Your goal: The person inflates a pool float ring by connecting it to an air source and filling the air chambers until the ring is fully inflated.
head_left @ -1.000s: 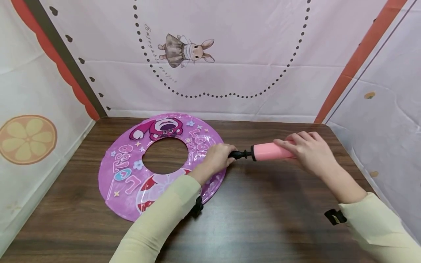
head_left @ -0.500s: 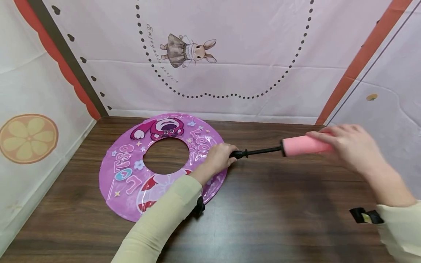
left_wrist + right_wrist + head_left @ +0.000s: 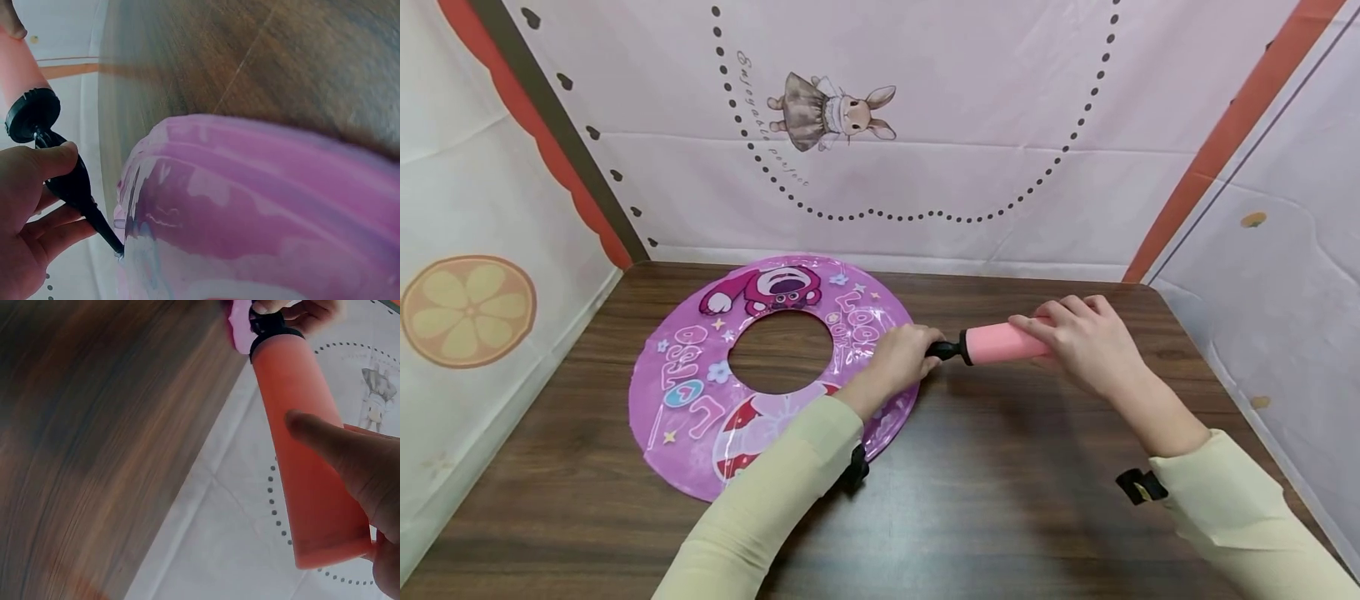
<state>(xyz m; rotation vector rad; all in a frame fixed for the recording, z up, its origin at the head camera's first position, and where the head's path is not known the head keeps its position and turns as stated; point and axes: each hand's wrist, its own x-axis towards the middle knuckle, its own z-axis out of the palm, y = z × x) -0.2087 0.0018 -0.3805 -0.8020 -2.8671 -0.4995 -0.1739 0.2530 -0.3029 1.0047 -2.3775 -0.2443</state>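
Note:
A purple inflatable swim ring [image 3: 681, 442] with a pink bear and lettering lies on the wooden table. My left hand [image 3: 898, 358] grips the black handle end [image 3: 70, 181] of a hand air pump at the ring's right edge. In the left wrist view the handle's thin nozzle tip meets the ring; the exact joint is hard to make out. My right hand [image 3: 1082, 346] holds the pump's pink barrel [image 3: 1000, 342], thumb along its side in the right wrist view. The barrel's black collar sits close against the handle, the rod between them almost hidden.
The wooden table [image 3: 970, 500] ends at a pale cloth backdrop [image 3: 970, 167] printed with a rabbit. Cloth walls also stand at the left and right sides. A black strap device [image 3: 1141, 486] sits at my right sleeve, another [image 3: 856, 468] at the left.
My right hand first drew the pink barrel rightward, baring the black rod, then pushed it back left up to the handle. My left hand has kept its place on the handle.

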